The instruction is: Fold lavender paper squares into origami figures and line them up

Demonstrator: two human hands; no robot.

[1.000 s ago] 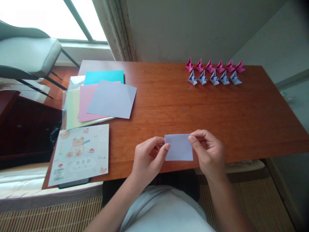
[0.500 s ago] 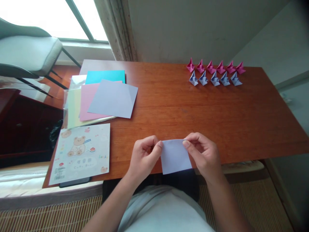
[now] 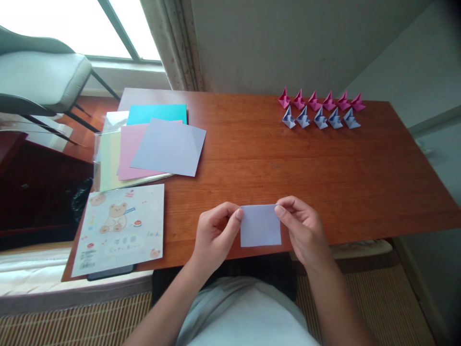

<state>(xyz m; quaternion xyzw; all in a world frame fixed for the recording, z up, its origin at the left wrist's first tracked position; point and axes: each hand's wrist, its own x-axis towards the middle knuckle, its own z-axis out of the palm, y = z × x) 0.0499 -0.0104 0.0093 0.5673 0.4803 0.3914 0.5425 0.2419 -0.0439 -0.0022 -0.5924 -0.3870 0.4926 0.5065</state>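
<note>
A small pale lavender sheet of paper (image 3: 260,227) hangs between my hands over the table's front edge. My left hand (image 3: 218,233) pinches its upper left corner between thumb and forefinger. At the upper right corner, my right hand (image 3: 301,228) grips it the same way. The sheet looks flat and roughly square, its top edge level. Whether it is folded in layers I cannot tell. At the back right of the table stand a row of pink folded-paper figures (image 3: 314,101) and, in front of it, a row of lavender folded-paper figures (image 3: 320,118).
Left on the wooden table (image 3: 245,158) lie a larger lavender sheet (image 3: 169,146), a pink sheet (image 3: 127,154), a teal sheet (image 3: 156,114) and pale yellow paper (image 3: 110,158). A bear-printed packet (image 3: 118,230) lies nearer, over a dark flat object (image 3: 111,272). A chair (image 3: 43,72) stands beyond.
The sheet between my hands has shifted slightly up, and its lower edge has swung away from me, so it looks shorter and straighter. Both hands keep their pinch.
</note>
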